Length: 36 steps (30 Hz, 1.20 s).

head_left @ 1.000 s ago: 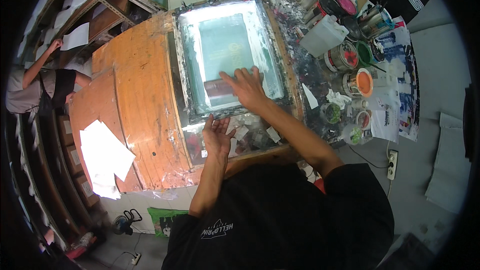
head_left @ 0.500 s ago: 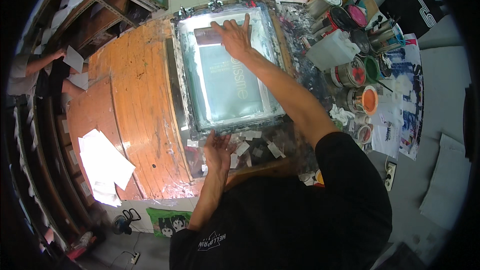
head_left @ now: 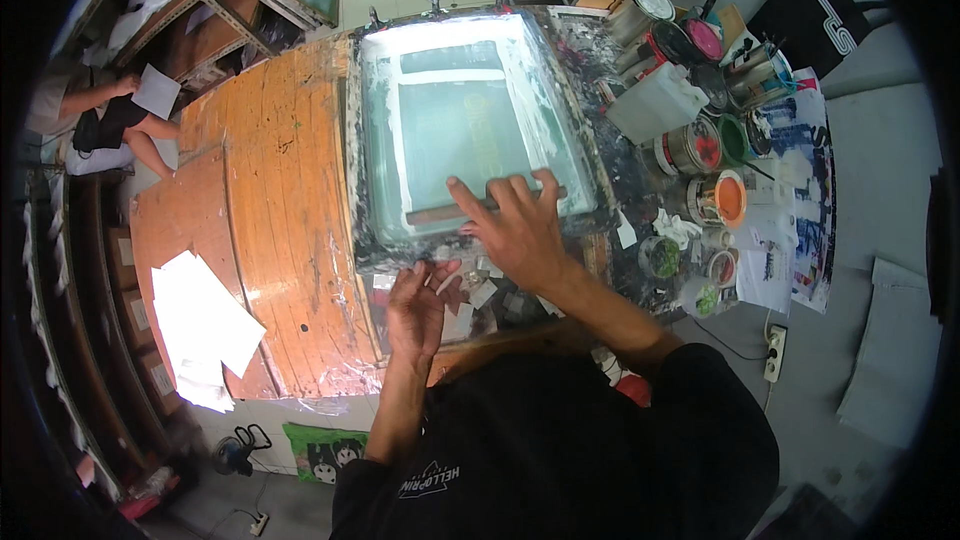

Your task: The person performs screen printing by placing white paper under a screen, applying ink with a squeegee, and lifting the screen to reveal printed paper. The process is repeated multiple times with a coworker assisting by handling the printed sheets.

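At the far left of the frame another person (head_left: 100, 120) sat by the shelving holding a white sheet, and loose white paper sheets (head_left: 200, 325) lay on the lower left of the orange wooden table (head_left: 270, 200). Centre frame, the screen-printing frame (head_left: 475, 135) lay flat on the table, its pale mesh taped round the edges. The left hand (head_left: 420, 305) rested below the frame's near edge, fingers slightly curled on the taped, paper-strewn bench surface, holding nothing. The right hand (head_left: 520, 230) was spread flat, palm down, pressing on the squeegee (head_left: 480, 205), which lay across the lower part of the mesh near the frame's near rail. The squeegee appeared to be a stiff, light wooden bar with a flexible blade; it would probably handle best gripped along the top of the handle with even pressure, and wet ink could make it slippery. The mesh looked taut but puncture-prone, so load should stay on the blade. At the right, open ink cans (head_left: 715, 170), an orange-filled pot (head_left: 730, 198) and a white jug (head_left: 655, 105) crowded the bench. Compared with half a second earlier, the right hand and squeegee had travelled from the far end of the screen to the near end; the left hand had stayed close to its position.
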### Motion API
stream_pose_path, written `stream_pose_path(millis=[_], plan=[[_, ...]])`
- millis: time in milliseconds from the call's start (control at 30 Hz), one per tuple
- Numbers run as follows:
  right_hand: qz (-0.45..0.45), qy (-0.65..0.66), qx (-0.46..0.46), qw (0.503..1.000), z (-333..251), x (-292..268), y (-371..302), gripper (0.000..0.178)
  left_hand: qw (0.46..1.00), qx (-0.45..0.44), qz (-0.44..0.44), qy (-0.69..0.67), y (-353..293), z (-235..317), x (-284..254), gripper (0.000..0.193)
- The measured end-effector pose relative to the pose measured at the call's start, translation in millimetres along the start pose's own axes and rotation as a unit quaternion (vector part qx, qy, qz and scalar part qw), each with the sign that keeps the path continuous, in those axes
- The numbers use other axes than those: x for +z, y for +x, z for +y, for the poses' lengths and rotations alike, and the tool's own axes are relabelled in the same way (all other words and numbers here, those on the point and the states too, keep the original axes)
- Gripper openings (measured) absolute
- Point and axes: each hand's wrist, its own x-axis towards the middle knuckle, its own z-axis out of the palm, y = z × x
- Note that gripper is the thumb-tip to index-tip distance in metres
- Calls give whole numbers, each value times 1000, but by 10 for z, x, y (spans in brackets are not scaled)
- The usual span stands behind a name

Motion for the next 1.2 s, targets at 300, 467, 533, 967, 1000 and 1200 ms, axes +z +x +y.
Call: stream_pose_path(millis=[300,467,533,967,1000,1200], plan=[[47,29,5,998,540,-923,1501,51,928,294,-60,222,1494,764,619,44],[17,41,-5,999,700,-1264,2089,42,445,412,97,789,2755,564,333,25],[-51,76,34,995,694,-1378,2131,43,406,495,80,764,2812,414,262,20],[-6,55,75,996,834,-1296,2493,65,679,351,325,557,2046,2987,-1548,31],[11,20,106,994,917,-1242,2453,70,686,345,354,534,1926,3171,-1740,36],[-6,85,112,990,1273,-1144,2409,57,508,390,485,595,721,3748,-2843,38]])
